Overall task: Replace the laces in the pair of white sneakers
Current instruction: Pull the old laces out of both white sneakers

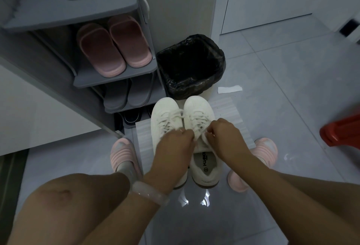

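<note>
My left hand (176, 143) and right hand (226, 137) pinch the right sneaker's lace (197, 127). It looks soft and limp. Best gripped near its ends.

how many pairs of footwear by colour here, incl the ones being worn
white sneakers: 1 pair, on the floor, laces held by the left hand and right hand
pink slippers: 2 pairs, one on the shelf rack, one worn
grey slippers: 1 pair
dark shoes: 1 pair, mostly hidden on the lowest shelf
total: 5 pairs
</note>
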`<state>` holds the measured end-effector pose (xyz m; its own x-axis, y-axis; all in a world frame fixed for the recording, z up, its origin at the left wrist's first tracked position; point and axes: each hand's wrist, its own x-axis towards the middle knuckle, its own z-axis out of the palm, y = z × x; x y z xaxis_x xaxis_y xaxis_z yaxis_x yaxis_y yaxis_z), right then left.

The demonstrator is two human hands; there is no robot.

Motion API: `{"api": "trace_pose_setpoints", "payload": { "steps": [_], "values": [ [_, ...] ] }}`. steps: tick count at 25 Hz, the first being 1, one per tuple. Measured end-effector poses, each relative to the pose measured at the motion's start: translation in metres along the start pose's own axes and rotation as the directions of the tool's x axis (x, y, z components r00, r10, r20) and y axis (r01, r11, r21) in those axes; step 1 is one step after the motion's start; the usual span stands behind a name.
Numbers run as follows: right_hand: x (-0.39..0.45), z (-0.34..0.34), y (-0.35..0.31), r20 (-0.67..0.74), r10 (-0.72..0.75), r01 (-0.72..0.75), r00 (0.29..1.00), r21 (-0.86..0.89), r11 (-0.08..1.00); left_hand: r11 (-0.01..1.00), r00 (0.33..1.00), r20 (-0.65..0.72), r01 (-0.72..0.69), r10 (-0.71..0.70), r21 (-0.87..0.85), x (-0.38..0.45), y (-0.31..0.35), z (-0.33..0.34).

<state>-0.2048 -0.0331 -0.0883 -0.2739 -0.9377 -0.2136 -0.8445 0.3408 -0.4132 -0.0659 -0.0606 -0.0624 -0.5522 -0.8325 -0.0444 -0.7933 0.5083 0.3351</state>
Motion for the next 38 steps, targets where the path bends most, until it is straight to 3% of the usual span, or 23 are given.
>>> {"api": "trace_pose_setpoints", "payload": {
  "steps": [2, 3, 4, 6, 8, 9, 10, 12, 14, 16, 18, 20, 23, 25, 27, 29, 31, 33, 35, 36, 38],
  "values": [
    [0.003, 0.003, -0.005, 0.001, -0.027, 0.026, 1.0, -0.096, 0.995, 0.991, 0.981, 0.174, 0.102, -0.086, -0.087, -0.004, 0.003, 0.008],
    [0.005, 0.004, -0.006, -0.012, -0.032, 0.031, 0.999, -0.094, 0.995, 0.983, 0.977, 0.18, 0.137, -0.113, -0.126, -0.004, 0.002, 0.013],
    [0.006, 0.005, -0.006, -0.032, -0.017, 0.016, 0.999, -0.035, 0.999, 0.973, 0.98, 0.156, 0.152, -0.125, -0.172, -0.003, 0.001, 0.015],
    [0.008, 0.003, -0.004, -0.021, 0.123, -0.112, 0.992, 0.284, 0.952, 0.953, 0.986, 0.089, 0.157, -0.139, -0.258, -0.002, -0.001, 0.019],
    [0.009, -0.005, -0.002, 0.197, 0.262, -0.326, 0.945, 0.659, 0.678, 0.939, 0.985, 0.071, 0.171, -0.157, -0.299, -0.001, -0.004, 0.021],
    [0.009, -0.009, -0.001, 0.315, 0.261, -0.408, 0.913, 0.743, 0.531, 0.93, 0.984, 0.062, 0.181, -0.17, -0.319, 0.0, -0.005, 0.023],
    [0.01, -0.012, 0.001, 0.41, 0.242, -0.476, 0.879, 0.762, 0.439, 0.921, 0.982, 0.059, 0.19, -0.181, -0.341, 0.0, -0.005, 0.022],
    [0.013, -0.018, 0.005, 0.529, 0.174, -0.552, 0.83, 0.741, 0.383, 0.889, 0.975, 0.058, 0.218, -0.213, -0.402, 0.0, -0.003, 0.022],
    [0.013, -0.019, 0.007, 0.571, 0.114, -0.557, 0.813, 0.706, 0.437, 0.856, 0.967, 0.083, 0.252, -0.241, -0.451, 0.001, -0.001, 0.022],
    [0.012, -0.016, 0.008, 0.494, 0.118, -0.454, 0.861, 0.644, 0.616, 0.859, 0.964, 0.105, 0.266, -0.245, -0.438, 0.003, 0.0, 0.023],
    [0.012, -0.017, 0.011, 0.211, 0.191, -0.272, 0.959, 0.478, 0.835, 0.881, 0.965, 0.109, 0.262, -0.238, -0.393, 0.004, 0.0, 0.022],
    [0.01, -0.023, 0.014, -0.081, 0.138, -0.122, 0.987, 0.182, 0.976, 0.897, 0.969, 0.1, 0.248, -0.227, -0.367, 0.003, -0.001, 0.022],
    [0.008, -0.031, 0.021, -0.19, 0.091, -0.116, 0.978, -0.121, 0.986, 0.903, 0.971, 0.097, 0.239, -0.218, -0.356, 0.002, -0.002, 0.02],
    [0.005, -0.031, 0.021, -0.161, 0.0, -0.017, 0.987, -0.102, 0.995, 0.907, 0.976, 0.092, 0.216, -0.195, -0.362, 0.0, -0.002, 0.021],
    [0.002, -0.034, 0.019, -0.121, -0.193, 0.188, 0.974, -0.057, 0.981, 0.908, 0.987, 0.063, 0.159, -0.146, -0.387, -0.002, -0.004, 0.023],
    [-0.001, -0.033, 0.02, -0.013, -0.315, 0.309, 0.949, -0.16, 0.938, 0.904, 0.991, 0.054, 0.137, -0.126, -0.404, -0.003, -0.006, 0.024],
    [-0.005, -0.025, 0.02, 0.095, -0.269, 0.285, 0.958, -0.271, 0.919, 0.901, 0.99, 0.059, 0.14, -0.127, -0.41, -0.003, -0.007, 0.024],
    [-0.007, -0.013, 0.017, 0.054, -0.268, 0.271, 0.962, -0.328, 0.905, 0.898, 0.989, 0.06, 0.146, -0.133, -0.415, -0.003, -0.006, 0.024],
    [-0.006, -0.011, 0.016, -0.072, -0.297, 0.259, 0.952, -0.322, 0.911, 0.9, 0.987, 0.06, 0.161, -0.15, -0.404, -0.003, -0.007, 0.024],
    [-0.004, -0.015, 0.019, -0.168, -0.23, 0.184, 0.959, -0.251, 0.95, 0.904, 0.986, 0.059, 0.169, -0.158, -0.394, -0.003, -0.007, 0.024],
    [0.002, -0.033, 0.029, -0.379, 0.042, -0.054, 0.925, -0.021, 0.998, 0.912, 0.986, 0.064, 0.165, -0.152, -0.375, -0.003, -0.009, 0.025]
  ]
}}
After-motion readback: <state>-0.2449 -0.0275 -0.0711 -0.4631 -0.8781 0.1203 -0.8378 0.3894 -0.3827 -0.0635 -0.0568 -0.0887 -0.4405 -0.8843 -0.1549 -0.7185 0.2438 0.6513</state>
